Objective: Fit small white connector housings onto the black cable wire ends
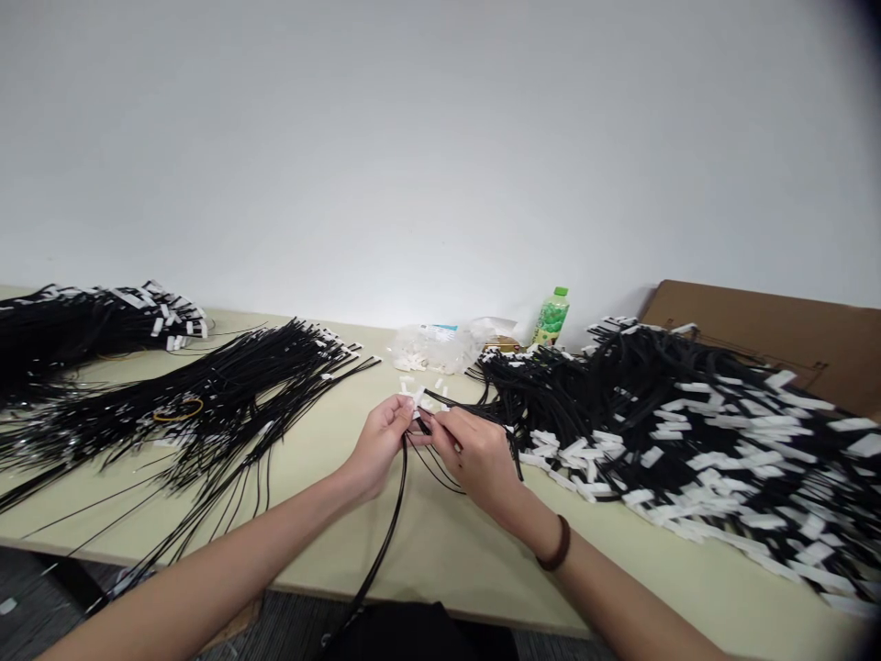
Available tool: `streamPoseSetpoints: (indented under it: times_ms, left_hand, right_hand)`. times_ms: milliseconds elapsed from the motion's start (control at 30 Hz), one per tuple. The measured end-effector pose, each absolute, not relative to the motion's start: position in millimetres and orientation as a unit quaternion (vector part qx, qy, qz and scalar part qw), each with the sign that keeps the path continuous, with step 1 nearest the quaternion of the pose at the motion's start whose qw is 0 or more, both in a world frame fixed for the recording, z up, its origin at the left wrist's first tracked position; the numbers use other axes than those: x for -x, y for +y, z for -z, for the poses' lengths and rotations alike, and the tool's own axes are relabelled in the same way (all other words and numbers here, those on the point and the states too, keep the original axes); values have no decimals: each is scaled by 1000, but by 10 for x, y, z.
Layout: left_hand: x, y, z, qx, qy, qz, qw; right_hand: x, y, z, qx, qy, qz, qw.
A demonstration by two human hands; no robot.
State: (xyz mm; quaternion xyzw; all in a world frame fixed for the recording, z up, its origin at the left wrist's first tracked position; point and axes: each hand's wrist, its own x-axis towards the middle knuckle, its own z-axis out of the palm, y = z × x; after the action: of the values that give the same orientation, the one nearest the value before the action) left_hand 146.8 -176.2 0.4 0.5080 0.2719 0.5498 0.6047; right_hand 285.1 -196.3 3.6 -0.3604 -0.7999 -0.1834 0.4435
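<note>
A pale wall [413, 165] fills the upper half, and below it the table [440, 560] carries three heaps of black cable: one right heap [619, 390], cut off by the edge, and two on the left, the outer heap [75, 321] also cut off, the inner heap [227, 376] whole-ended only toward the middle. One cardboard piece [763, 330] stands partly hidden behind the right heap. Two bare hands meet mid-table: the left hand [382, 445] pinches a white connector, while the right hand [478, 454] curls beside it; whether its fingers clasp a cable cannot be told. One clear bag [433, 347] contains whitish pieces, too blurred to count; one green-capped bottle [552, 319] stands beyond. Black cable [392, 528] hangs below the left hand, and the white connector [418, 397] is partly covered by fingertips.
</note>
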Motion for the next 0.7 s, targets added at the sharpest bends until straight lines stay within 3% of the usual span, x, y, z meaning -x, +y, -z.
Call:
streamPoseSetpoints:
  times_ms: [367,567,700]
  left_hand:
    - [-1448,-1714,-40,-439,267,-580,632]
    - [-1395,-1671,-115,-359,270,-624,639]
    - [-1398,-1675,-136,-346,265,-626,647]
  right_hand:
    - [-2869,-1927,-59,349,-795,167,468]
    - [-2913,-1943,-81,294,-853,213,374]
    - [-2928,-1990,-98,292,-855,219,370]
